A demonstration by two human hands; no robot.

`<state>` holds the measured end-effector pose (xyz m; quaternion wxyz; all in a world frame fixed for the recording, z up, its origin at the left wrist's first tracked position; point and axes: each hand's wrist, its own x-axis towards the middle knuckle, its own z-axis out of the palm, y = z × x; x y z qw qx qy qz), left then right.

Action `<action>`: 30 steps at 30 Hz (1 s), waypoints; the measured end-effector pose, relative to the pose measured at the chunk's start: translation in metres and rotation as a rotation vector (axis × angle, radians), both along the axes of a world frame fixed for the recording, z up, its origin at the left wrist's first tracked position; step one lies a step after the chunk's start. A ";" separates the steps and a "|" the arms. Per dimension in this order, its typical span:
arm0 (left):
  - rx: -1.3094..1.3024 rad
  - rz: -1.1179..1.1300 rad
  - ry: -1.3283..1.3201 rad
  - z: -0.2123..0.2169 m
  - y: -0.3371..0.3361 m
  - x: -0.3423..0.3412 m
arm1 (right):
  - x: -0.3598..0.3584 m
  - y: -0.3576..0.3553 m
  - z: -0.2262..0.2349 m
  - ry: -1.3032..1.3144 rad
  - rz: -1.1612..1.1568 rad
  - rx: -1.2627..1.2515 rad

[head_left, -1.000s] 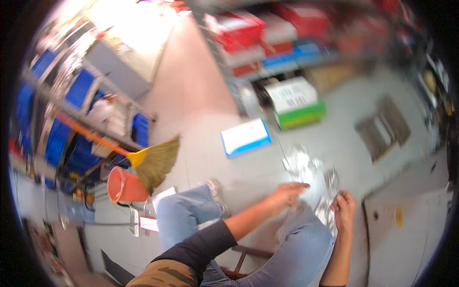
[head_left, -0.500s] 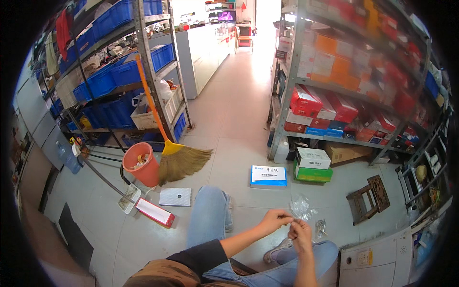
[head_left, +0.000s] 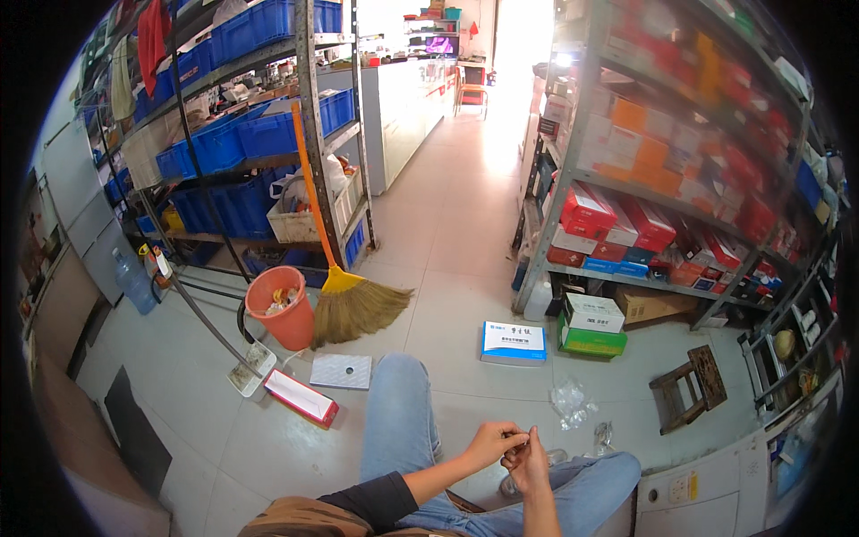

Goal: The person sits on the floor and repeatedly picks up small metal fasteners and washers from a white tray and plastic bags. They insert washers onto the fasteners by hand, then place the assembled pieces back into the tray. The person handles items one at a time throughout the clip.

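- Head view: both hands meet in front of the person's bent, jeans-clad legs (head_left: 398, 416), near the lower middle.
- Left hand (head_left: 492, 443), coming from a dark sleeve (head_left: 380, 498), is narrowed, with thumb and fingers drawn together toward the other hand.
- Right hand (head_left: 530, 462) is partly curled, one digit pointing up, its tips at or just beside the left fingertips.
- Whether anything sits between the fingertips is too small to tell.
- Nearest to the hands, crumpled clear plastic (head_left: 571, 403) lies on the grey floor beyond the right hand, and a small clear packet (head_left: 604, 436) lies just beside it, closer to the right knee.
- Farther out, a white-and-blue box (head_left: 513, 345) lies flat; right of it, a white carton (head_left: 595, 313) rests on a green box (head_left: 591, 341).
- A wooden stool (head_left: 702, 380) stands to the right.
- Leftward are an orange bucket (head_left: 286, 318), a broom (head_left: 362, 309) and a red-and-white long box (head_left: 301, 399).
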<state>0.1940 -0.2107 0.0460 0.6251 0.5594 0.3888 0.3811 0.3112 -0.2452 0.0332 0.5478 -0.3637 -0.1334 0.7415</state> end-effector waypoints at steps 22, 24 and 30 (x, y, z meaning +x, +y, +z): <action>0.690 0.180 0.339 -0.011 0.006 0.003 | 0.000 -0.009 -0.009 -0.158 -0.200 0.015; 0.696 0.197 0.318 -0.008 0.005 0.004 | 0.002 -0.008 -0.016 -0.127 -0.280 -0.064; 0.562 0.169 0.316 0.000 0.019 0.003 | 0.024 -0.013 -0.028 -0.079 -0.348 -0.109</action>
